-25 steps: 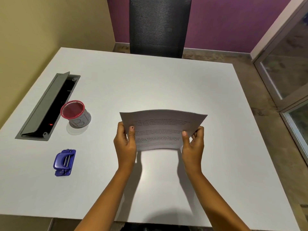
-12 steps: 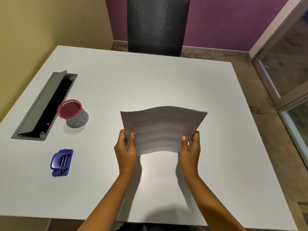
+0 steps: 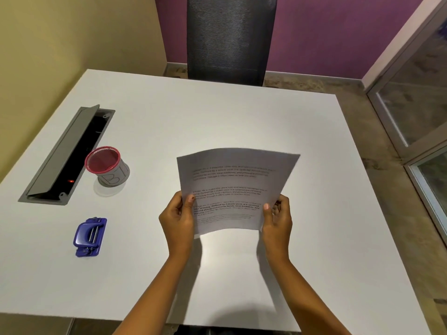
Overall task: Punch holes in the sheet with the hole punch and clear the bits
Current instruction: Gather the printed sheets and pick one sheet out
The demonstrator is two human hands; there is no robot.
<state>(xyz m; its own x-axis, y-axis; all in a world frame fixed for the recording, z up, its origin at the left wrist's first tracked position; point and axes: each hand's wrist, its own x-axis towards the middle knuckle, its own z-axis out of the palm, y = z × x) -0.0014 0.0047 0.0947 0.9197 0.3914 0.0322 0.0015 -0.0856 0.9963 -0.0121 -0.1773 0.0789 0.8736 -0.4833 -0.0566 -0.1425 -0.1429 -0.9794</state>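
A printed sheet (image 3: 235,184) of white paper is held up above the white table (image 3: 217,117), tilted toward me with its text readable. My left hand (image 3: 177,220) pinches its lower left edge, thumb on the front. On the lower right edge, my right hand (image 3: 278,220) grips the same way. A blue hole punch (image 3: 90,236) lies flat on the table to the left, well apart from both hands.
A red-rimmed mesh cup (image 3: 107,166) stands left of the sheet, beside an open grey cable hatch (image 3: 66,154) set in the tabletop. A black mesh chair (image 3: 229,37) stands at the far edge. A glass door (image 3: 416,105) is at the right.
Both hands have raised the sheet more upright, so more of its printed face shows. The hole punch and cup have not moved.
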